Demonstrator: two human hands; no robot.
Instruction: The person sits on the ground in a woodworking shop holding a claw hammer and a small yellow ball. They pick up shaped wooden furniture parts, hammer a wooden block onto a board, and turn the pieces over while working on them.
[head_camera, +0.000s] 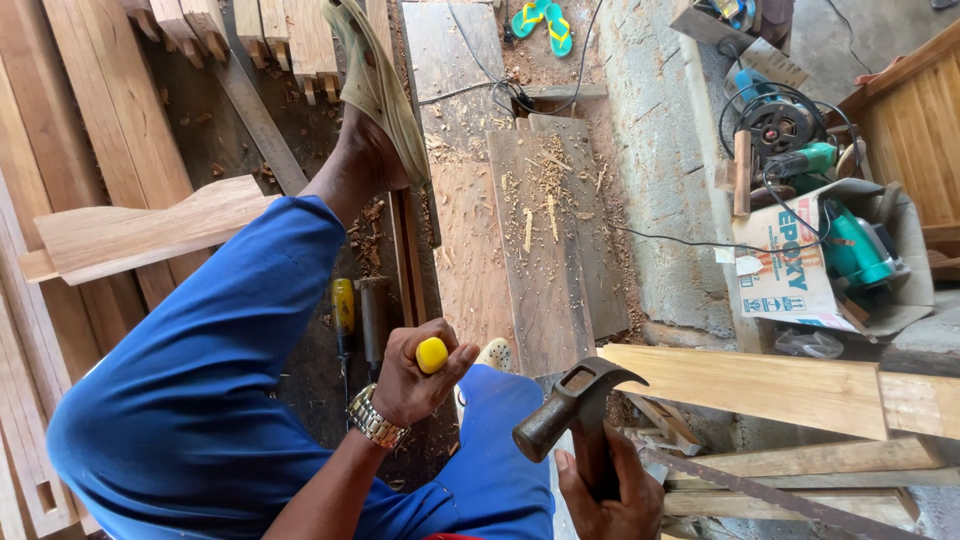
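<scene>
Chisel in the left hand (408, 385), hammer in the right hand (612, 500), over a floor (660, 200) strewn with wood.

Head view: the left hand's grip is closed tight round a chisel (431, 355), only its yellow butt showing above the fist; the blade is hidden below, so I cannot tell what it bears on. The right hand's grip is wrapped round the handle of a claw hammer (572, 405), its head raised level with the yellow butt and just to its right. A blue-trousered knee (200, 380) lies close on the left, a second chisel (343, 315) on the floor beyond the fist, a plank (760, 385) by the hammer. Risk, as I judge it: a glancing blow could slip off the small round butt onto the knuckles, and with the blade unseen the chisel could skid towards the leg.
</scene>
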